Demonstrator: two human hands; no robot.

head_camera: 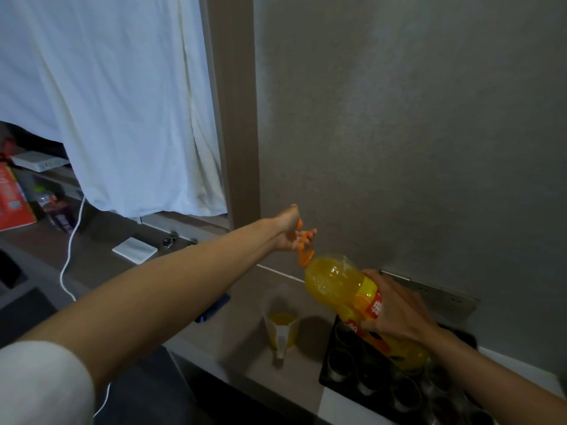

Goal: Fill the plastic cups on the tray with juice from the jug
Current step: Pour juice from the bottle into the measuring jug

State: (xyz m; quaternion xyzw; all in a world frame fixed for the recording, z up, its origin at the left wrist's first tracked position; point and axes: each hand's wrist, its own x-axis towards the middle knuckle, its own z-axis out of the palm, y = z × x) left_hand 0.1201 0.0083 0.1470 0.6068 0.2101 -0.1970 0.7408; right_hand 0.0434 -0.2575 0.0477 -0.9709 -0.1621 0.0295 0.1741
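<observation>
Right now my left hand grips the orange carry handle and my right hand clasps the tilted clear plastic juice bottle above the part-filled translucent jug, so a slip risks flooding the black tray of clear plastic cups.

Part-filled clear jug upright just beside black tray of empty clear cups.

- A room in a home, dim and lived-in.
- A white fabric curtain hangs beside a textured grey wall.
- A grey-brown countertop carries a white charging cable, a wristwatch and a red cardboard box.
</observation>
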